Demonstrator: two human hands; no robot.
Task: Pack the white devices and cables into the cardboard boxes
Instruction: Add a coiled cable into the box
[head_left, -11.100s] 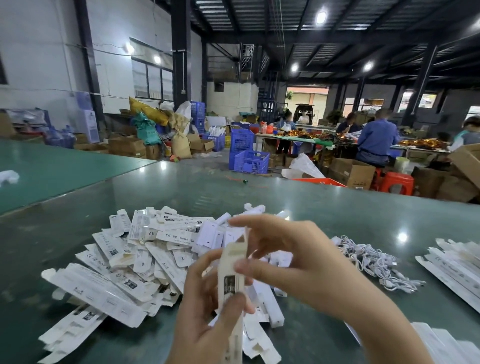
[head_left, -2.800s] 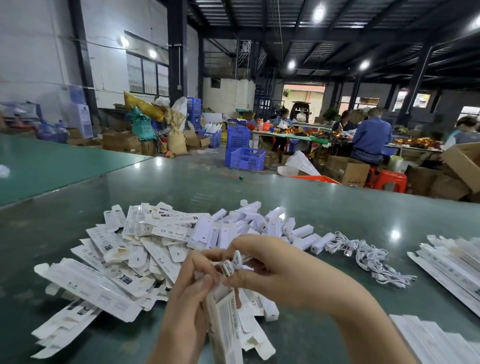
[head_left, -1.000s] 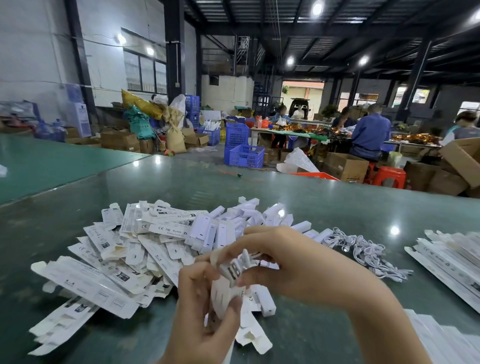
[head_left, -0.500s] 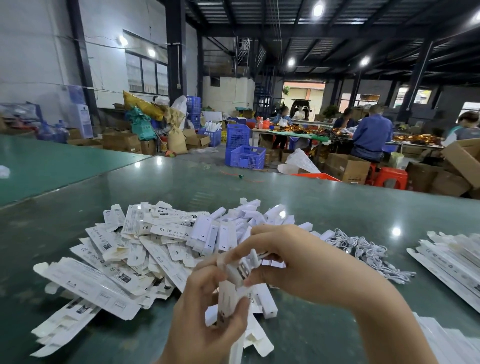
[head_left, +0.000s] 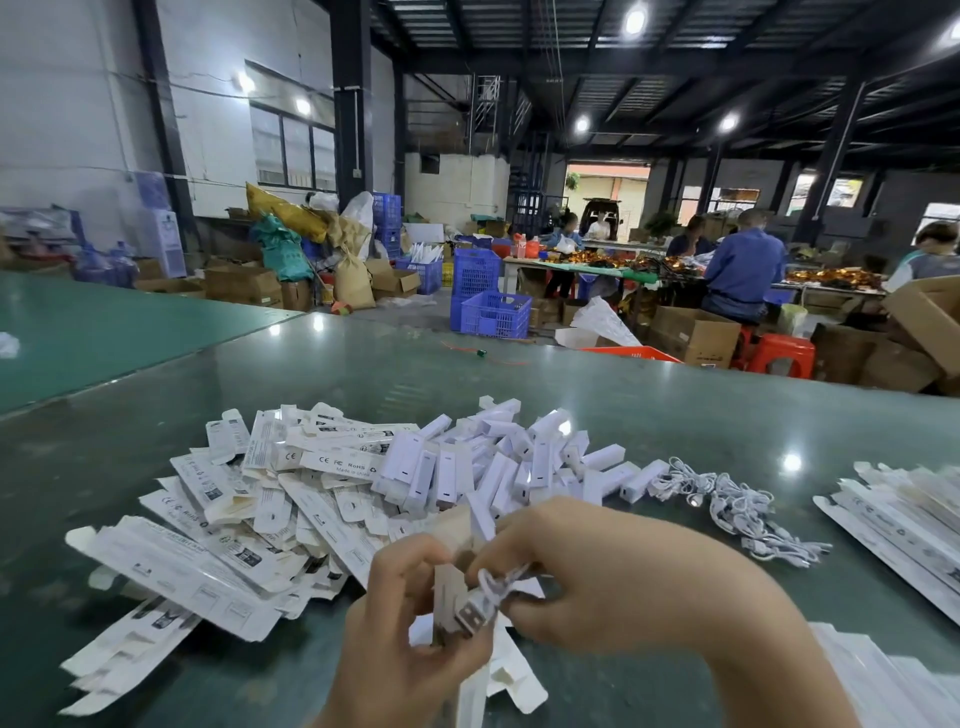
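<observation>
A broad, glossy grey-green table (head_left: 649, 405) carries everything and runs from the near edge back toward a warehouse floor with blue plastic crates (head_left: 488, 306) and brown cardboard cartons (head_left: 693, 335). Across the table's left and middle lies a big loose heap of flattened white printed cardboard boxes (head_left: 234, 530), spreading down toward the near left corner. Just behind the hands, toward the middle, sits a pile of small white rectangular devices (head_left: 498, 462), touching the heap of boxes. Along the right edge lies a stack of long white flat box blanks (head_left: 904, 514). Between that stack and the devices rests a tangle of coiled white cables (head_left: 737, 509), just beside the rightmost devices.

At the near edge, the left hand (head_left: 400, 654) grips one narrow white cardboard box (head_left: 447, 597) upright, fingers and thumb curled round it, its open top flap (head_left: 457, 525) standing up. The right hand (head_left: 623, 582) pinches a small coiled white cable (head_left: 498, 582) with fingertips together at the box's mouth; the cable's silver USB plug (head_left: 470, 618) pokes out against the box. Whether a device is already inside cannot be told.
</observation>
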